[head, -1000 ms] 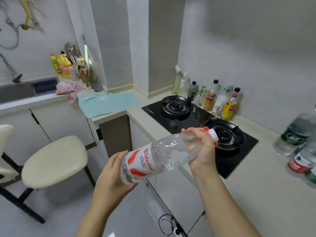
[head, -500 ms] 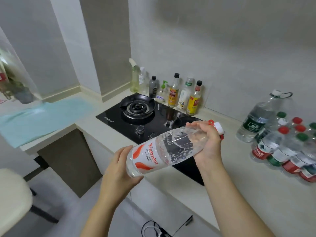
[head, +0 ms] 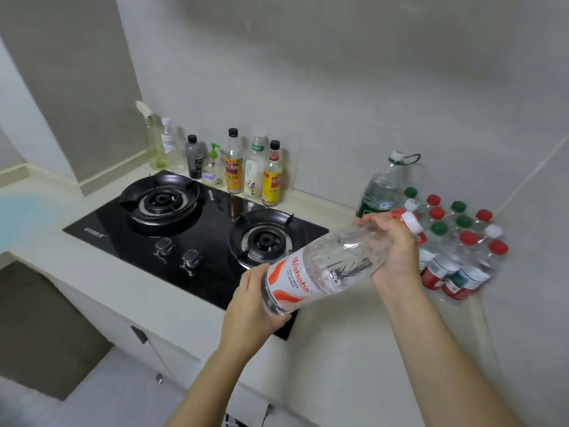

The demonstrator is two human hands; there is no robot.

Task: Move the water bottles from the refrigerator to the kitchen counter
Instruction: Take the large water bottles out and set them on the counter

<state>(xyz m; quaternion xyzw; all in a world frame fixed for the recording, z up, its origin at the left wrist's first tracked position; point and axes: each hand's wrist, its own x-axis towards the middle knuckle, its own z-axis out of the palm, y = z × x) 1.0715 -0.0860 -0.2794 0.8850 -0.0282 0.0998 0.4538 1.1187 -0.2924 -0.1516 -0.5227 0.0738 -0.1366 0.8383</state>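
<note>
As the view swung away from the sink corner and towards the right-hand stretch of the pale cream stone kitchen counter (head: 354,359), the clear, ribbed plastic water bottle with a red-and-white label and a white cap (head: 323,266) came across with it. It hung tilted in the air over the near right corner of the glossy black glass gas hob (head: 101,223), cap end raised. The left hand (head: 249,306) cupped the bottle's rounded base, fingers curled under it. The right hand (head: 397,254) was wrapped round its tapering shoulder just below the cap, a grip unchanged over the last second. The cluster of small clear water bottles with red, green and white screw caps (head: 458,241), which had been only half in view at the frame's edge, now stood fully in sight just beyond the right hand, beside a tall clear jug with a loop handle (head: 381,186). That suggested the carry was nearly done and only the setting down remained. The thin wall looked smooth and slightly crushable, so a firm two-handed hold seemed sensible.
</note>
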